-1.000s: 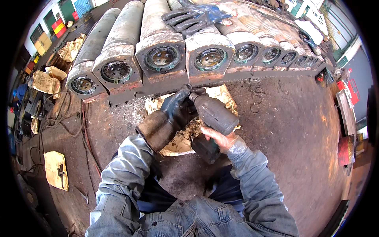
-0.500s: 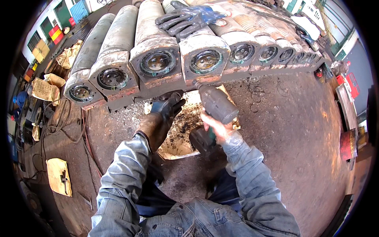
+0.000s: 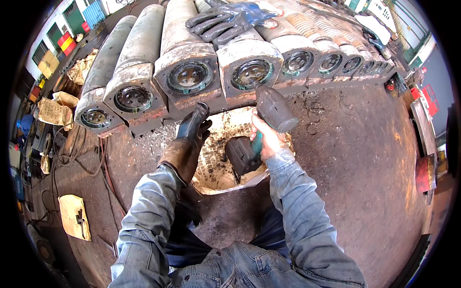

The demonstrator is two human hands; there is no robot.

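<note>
My bare right hand (image 3: 270,139) grips the green-edged handle of a dark, grimy cordless impact wrench (image 3: 276,111). Its nose points away from me, at the lower right of the round recess in a square-ended metal cylinder (image 3: 250,73); whether it touches cannot be told. My left hand (image 3: 188,139) wears a dark, oil-stained work glove, its fingers stretched forward and the thumb apart, with nothing visible in it. It is just below the front edge of the neighbouring cylinder (image 3: 188,77). Beneath both hands lies an opened paper sack (image 3: 211,177) with dark bits on it.
Similar cylinders (image 3: 129,97) stand side by side in a long row on a steel beam. A blue-and-black glove (image 3: 218,24) lies on top of them. Hoses (image 3: 103,161) run over the floor at left, near a paper piece (image 3: 74,216) carrying a small metal tool.
The wrench has moved up and to the right, its nose now over the cylinder's recess. My left hand has shifted slightly left, its fingers straighter.
</note>
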